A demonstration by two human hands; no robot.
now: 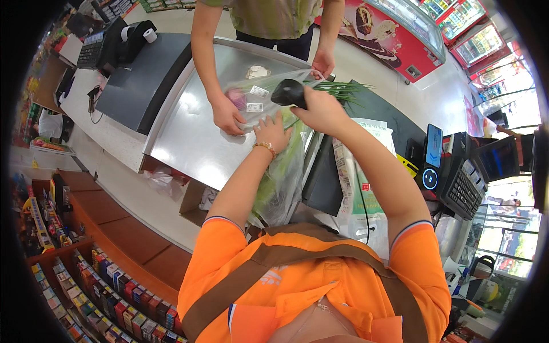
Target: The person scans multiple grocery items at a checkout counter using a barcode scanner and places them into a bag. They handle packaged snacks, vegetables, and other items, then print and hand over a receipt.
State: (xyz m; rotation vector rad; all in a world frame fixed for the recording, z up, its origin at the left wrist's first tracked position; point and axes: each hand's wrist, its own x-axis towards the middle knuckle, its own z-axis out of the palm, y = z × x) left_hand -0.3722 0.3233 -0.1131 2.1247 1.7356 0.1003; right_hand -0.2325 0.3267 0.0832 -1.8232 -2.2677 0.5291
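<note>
My right hand (324, 109) grips a black handheld barcode scanner (289, 93) above a clear plastic bag of produce (279, 188). The bag bears two white barcode labels (254, 107); something purple shows through it beside them. My left hand (273, 132), with a beaded bracelet, lies spread on the bag just below the labels. Long green leafy vegetables run through the bag towards me, and thin green stalks (339, 90) stick out to the right. Across the counter another person's hands touch the bag on its left side and at its top right.
The metal checkout counter (188, 124) spans the middle. Right of the bag lie white-and-green printed plastic bags (369, 193), crossed by the scanner's cable. Further right stand a phone (434, 145) and a register keyboard (463, 188). Shelves of small packs (124, 278) line the lower left.
</note>
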